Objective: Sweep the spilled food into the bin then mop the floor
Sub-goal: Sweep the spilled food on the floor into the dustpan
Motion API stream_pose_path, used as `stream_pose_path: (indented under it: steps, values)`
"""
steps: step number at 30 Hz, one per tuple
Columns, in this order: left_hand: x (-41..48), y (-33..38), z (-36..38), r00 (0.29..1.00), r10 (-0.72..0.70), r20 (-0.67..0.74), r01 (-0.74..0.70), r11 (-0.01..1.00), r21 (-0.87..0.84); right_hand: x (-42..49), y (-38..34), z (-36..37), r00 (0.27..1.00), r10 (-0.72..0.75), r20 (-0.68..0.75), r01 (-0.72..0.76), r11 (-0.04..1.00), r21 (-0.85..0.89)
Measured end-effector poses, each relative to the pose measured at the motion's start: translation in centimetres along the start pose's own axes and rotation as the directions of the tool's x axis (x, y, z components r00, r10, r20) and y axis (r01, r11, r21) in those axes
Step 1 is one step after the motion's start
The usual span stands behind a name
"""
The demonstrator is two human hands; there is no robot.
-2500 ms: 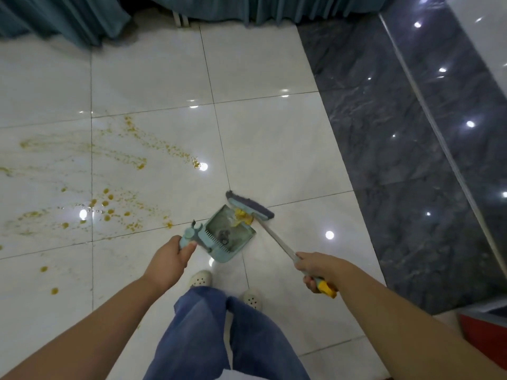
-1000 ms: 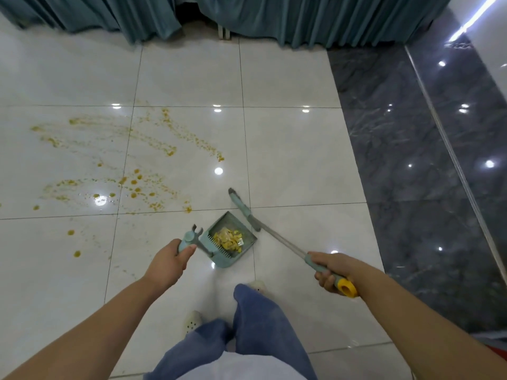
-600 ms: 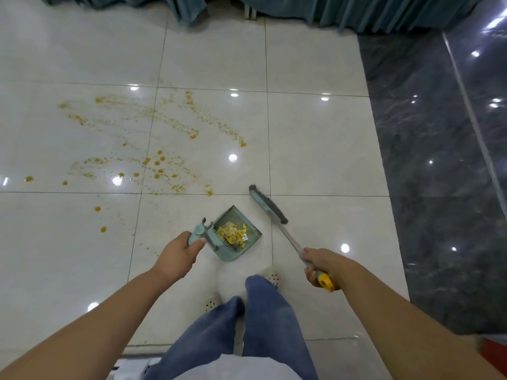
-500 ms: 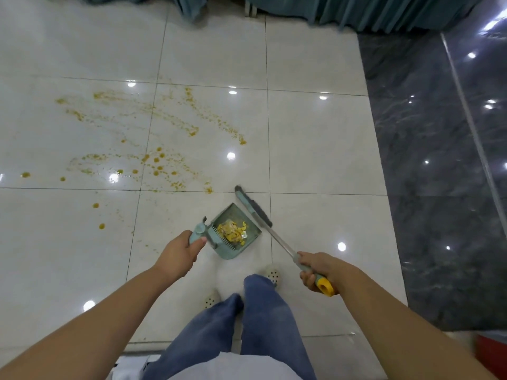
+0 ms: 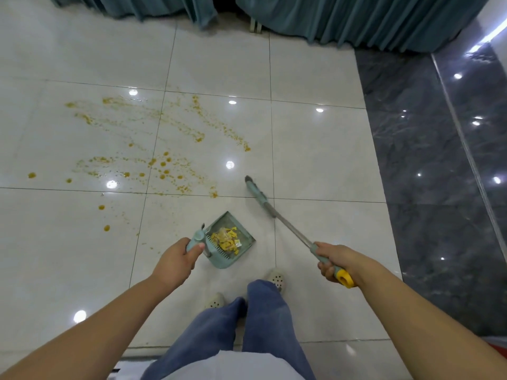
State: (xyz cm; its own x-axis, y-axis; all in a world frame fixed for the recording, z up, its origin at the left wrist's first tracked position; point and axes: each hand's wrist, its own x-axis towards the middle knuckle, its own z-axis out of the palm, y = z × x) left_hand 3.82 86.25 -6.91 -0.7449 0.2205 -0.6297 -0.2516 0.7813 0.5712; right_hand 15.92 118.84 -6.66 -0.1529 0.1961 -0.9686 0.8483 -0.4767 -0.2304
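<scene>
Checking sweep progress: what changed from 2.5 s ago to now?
The teal long-handled broom swung its head away from the teal plastic dustpan, farther out and to the right. Yellow food scraps now lie piled inside it. Unchanged: left hand grips the dustpan handle, right hand the broom; orange spill streaks remain.

The dustpan point(image 5: 233, 246) is just ahead of the person's shoes point(image 5: 275, 277), with a heap of food point(image 5: 226, 238) in it; the left hand point(image 5: 178, 260) grips its handle on the left. The broom point(image 5: 288, 229) slants to its right, head farther out and apart from the pan, handle end in the right hand point(image 5: 333, 260). Spilled food point(image 5: 153, 160) is scattered over the floor point(image 5: 315, 160) ahead and left; a curtain point(image 5: 356, 17) hangs along the far edge
</scene>
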Motion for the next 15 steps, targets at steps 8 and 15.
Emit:
stream_pose_path:
  steps: [8, 15]
  values:
    - [-1.9, -2.4, -1.2, 0.991, -0.125, -0.037, 0.108, 0.945, -0.309, 0.7, 1.5, 4.9, 0.998, 0.041, -0.043, -0.049, 0.976, -0.210]
    - [-2.0, -2.9, -1.4, 0.992, -0.127, -0.002, 0.120, 0.947, -0.297, -2.7, 3.8, 7.0, 0.990, 0.107, 0.095, -0.077, 0.957, -0.280]
